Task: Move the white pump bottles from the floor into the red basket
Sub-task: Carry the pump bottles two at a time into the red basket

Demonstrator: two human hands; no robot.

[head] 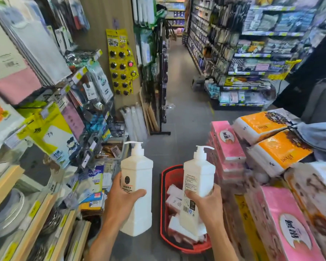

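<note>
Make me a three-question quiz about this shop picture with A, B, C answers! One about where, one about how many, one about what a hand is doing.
1. Where is the red basket? A) on a shelf B) on the floor C) on a chair
2. How many pump bottles are held up? A) one B) two C) four
3. What is the left hand doing? A) gripping a bottle B) waving C) pointing
Answers: 1 B, it sits on the grey floor. 2 B, the left bottle and the right bottle. 3 A, its fingers curl round the left bottle.
</note>
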